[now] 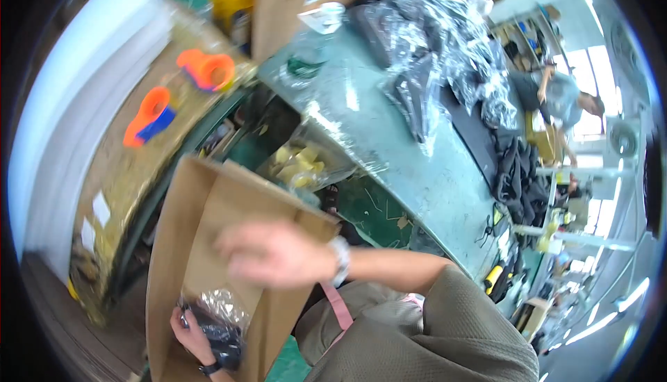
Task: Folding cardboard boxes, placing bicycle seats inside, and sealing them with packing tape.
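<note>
A tall open cardboard box (pixel 163 257) is in front of me, tilted in the view. Low inside it, my left hand (pixel 194 337), with a black wristband, grips the edge of a dark item in a clear plastic bag (pixel 226 330); what the item is I cannot make out, though it looks like folded fabric. My right hand (pixel 274 253), wearing a pale bracelet, hangs over the box opening, above the bag. Motion smears its fingers, and nothing shows in it.
A green-topped table (pixel 417 187) carries a heap of dark plastic-bagged items (pixel 445 41). Orange tape dispensers (pixel 208 69) lie on a brown-covered bench (pixel 125 173) to the left. Yellow rolls (pixel 299 166) sit in a bag below the table. Another person (pixel 559 97) works at far right.
</note>
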A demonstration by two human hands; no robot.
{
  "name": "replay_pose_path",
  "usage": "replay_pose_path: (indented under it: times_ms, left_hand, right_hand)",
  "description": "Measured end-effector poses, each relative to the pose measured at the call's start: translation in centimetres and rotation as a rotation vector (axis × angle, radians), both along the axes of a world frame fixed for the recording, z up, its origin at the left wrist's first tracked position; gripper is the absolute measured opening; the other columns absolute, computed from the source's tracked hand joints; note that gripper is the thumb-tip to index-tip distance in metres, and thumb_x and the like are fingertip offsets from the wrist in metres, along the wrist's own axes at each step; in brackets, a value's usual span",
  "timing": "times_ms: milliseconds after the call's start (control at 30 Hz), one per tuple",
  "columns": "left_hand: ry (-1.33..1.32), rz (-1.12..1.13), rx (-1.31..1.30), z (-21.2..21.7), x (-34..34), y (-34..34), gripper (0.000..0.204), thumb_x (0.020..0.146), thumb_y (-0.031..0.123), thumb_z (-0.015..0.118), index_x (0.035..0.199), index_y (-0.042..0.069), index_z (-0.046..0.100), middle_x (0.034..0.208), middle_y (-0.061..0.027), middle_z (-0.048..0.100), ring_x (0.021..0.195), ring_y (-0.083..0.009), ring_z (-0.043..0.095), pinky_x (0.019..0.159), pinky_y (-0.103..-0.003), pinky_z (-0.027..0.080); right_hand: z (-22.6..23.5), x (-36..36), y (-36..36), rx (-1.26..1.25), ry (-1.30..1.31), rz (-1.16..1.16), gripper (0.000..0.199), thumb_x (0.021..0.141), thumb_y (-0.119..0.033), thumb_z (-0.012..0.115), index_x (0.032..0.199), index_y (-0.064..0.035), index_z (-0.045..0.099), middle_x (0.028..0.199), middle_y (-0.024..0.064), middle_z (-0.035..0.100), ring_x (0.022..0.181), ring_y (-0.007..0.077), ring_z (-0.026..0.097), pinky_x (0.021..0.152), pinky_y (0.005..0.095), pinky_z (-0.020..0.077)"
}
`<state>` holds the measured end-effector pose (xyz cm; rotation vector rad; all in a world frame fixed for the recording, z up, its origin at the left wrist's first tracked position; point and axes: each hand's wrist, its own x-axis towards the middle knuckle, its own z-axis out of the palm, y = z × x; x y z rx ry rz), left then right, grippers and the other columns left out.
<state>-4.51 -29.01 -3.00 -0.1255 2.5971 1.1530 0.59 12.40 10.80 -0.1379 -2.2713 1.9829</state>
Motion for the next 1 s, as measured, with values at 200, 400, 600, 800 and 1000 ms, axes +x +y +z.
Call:
replay_pose_path:
  times_ms: [200, 400, 600, 800, 1000]
  left_hand:
    - [0.255, -0.83, 0.196, 14.8, 3.4, 39.8, 0.037, 0.084, 0.004, 0.063, 0.12, -0.003, 0.057, 0.122, -0.0156, 0.06, 0.112, -0.0289, 0.057, 0.099, -0.041, 0.043]
    - [0.018, -0.843, 0.25, 1.7, 5.7, 75.0, 0.093, 0.078, 0.027, 0.081, 0.145, -0.009, 0.028, 0.141, -0.0308, 0.044, 0.133, -0.037, 0.044, 0.109, -0.042, 0.037]
    - [0.14, -0.383, -0.036, -8.0, 2.4, 101.5, 0.118, 0.067, 0.047, 0.083, 0.144, -0.016, 0.019, 0.142, -0.0356, 0.039, 0.132, -0.042, 0.043, 0.111, -0.041, 0.036]
    - [-0.072, -0.536, 0.283, -13.0, 1.3, 96.7, 0.07, 0.062, 0.013, 0.077, 0.12, -0.01, 0.047, 0.115, -0.0206, 0.062, 0.101, -0.0285, 0.062, 0.092, -0.036, 0.048]
    - [-0.684, -0.496, 0.289, -0.2, 8.2, 76.5, 0.056, 0.077, 0.012, 0.073, 0.126, -0.005, 0.053, 0.109, -0.0032, 0.062, 0.095, -0.0123, 0.057, 0.083, -0.027, 0.048]
  right_hand:
    - [-14.4, 16.3, 38.2, 1.068, -0.401, -1.154, 0.084, 0.07, -0.03, 0.08, 0.135, 0.0059, 0.041, 0.122, 0.0253, 0.053, 0.116, 0.0428, 0.05, 0.1, 0.0476, 0.0417]
    - [-24.3, 25.0, 45.7, 0.485, -0.843, -1.07, 0.082, 0.07, -0.028, 0.079, 0.135, 0.0023, 0.041, 0.115, 0.0228, 0.056, 0.11, 0.0405, 0.055, 0.093, 0.0477, 0.0464]
    - [-24.7, 26.1, 45.9, 0.471, -0.697, -1.189, 0.074, 0.067, -0.021, 0.08, 0.128, 0.0012, 0.044, 0.109, 0.0211, 0.056, 0.102, 0.0408, 0.056, 0.086, 0.0487, 0.0481]
    - [-26.8, 26.1, 47.9, 0.442, -0.667, -1.196, 0.078, 0.067, -0.021, 0.08, 0.131, 0.0045, 0.043, 0.115, 0.0237, 0.055, 0.107, 0.0424, 0.055, 0.093, 0.0479, 0.0464]
    - [-27.0, 26.6, 47.9, 0.603, -0.717, -1.187, 0.077, 0.072, -0.03, 0.076, 0.132, 0.0061, 0.045, 0.125, 0.0264, 0.055, 0.113, 0.0431, 0.055, 0.098, 0.0474, 0.0453]
